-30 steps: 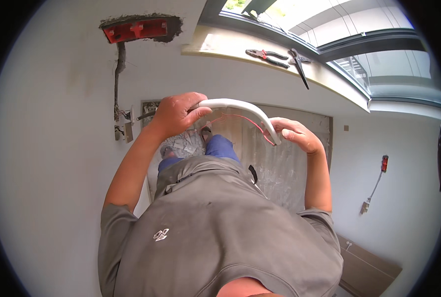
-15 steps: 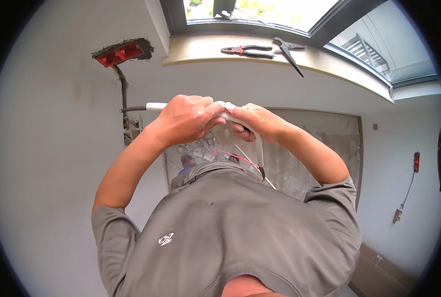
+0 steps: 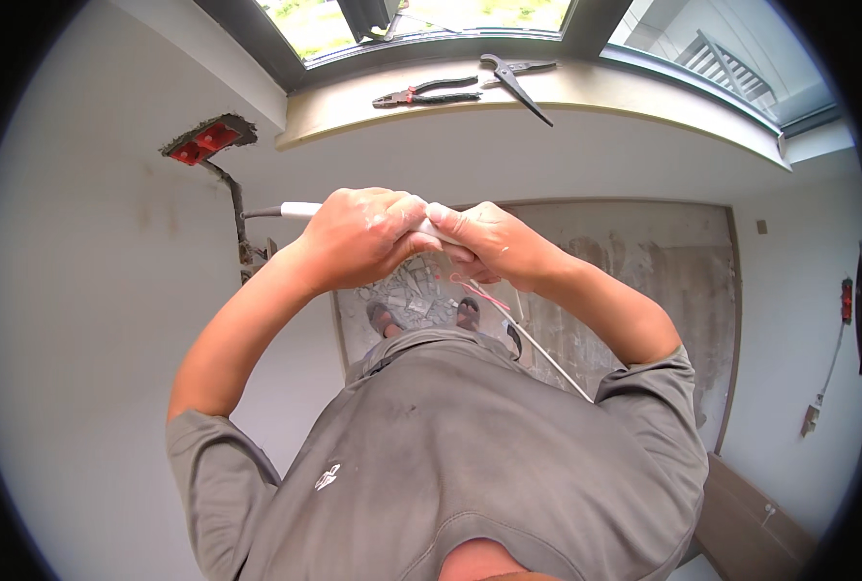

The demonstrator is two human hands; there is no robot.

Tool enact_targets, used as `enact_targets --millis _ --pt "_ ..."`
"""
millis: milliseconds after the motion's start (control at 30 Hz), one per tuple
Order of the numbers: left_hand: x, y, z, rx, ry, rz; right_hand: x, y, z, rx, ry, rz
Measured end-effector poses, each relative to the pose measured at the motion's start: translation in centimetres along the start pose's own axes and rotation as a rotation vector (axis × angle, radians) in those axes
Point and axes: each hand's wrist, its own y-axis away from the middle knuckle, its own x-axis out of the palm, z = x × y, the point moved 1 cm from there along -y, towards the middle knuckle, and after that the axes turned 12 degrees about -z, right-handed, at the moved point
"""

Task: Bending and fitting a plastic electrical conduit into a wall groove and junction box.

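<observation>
A white plastic conduit pipe is held up in front of my chest with both hands. My left hand is wrapped round it from above, and a dark grey rod sticks out of the pipe's left end. Close beside it, my right hand grips the pipe too, its thumb almost meeting the left one. White dust marks the fingers of both hands. Most of the pipe between them is covered by the fingers. Red wire hangs below my right hand.
Pliers and a black-handled hand tool lie on the window sill. Red wall boxes sit at the left above a cut channel. Rubble covers the floor by my feet. A thin white pipe slants down at the right.
The view has shifted, so the sill and its tools appear farther left and higher. Both hands keep hold of the pipe. More of my feet and the rubble shows now.
</observation>
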Motion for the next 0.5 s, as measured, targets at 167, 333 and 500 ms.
enact_targets --millis 167,333,500 --pt "-1.4 -2.2 -1.5 0.036 -0.193 0.046 -1.3 2.1 1.1 -0.011 -0.002 0.026" --pt "-2.3 -2.9 -2.3 0.089 -0.228 -0.001 -2.3 2.5 1.4 -0.103 0.026 0.07" --pt "-3.6 -2.4 -2.9 0.012 -0.292 0.048 -3.0 3.3 3.2 0.025 0.02 0.165"
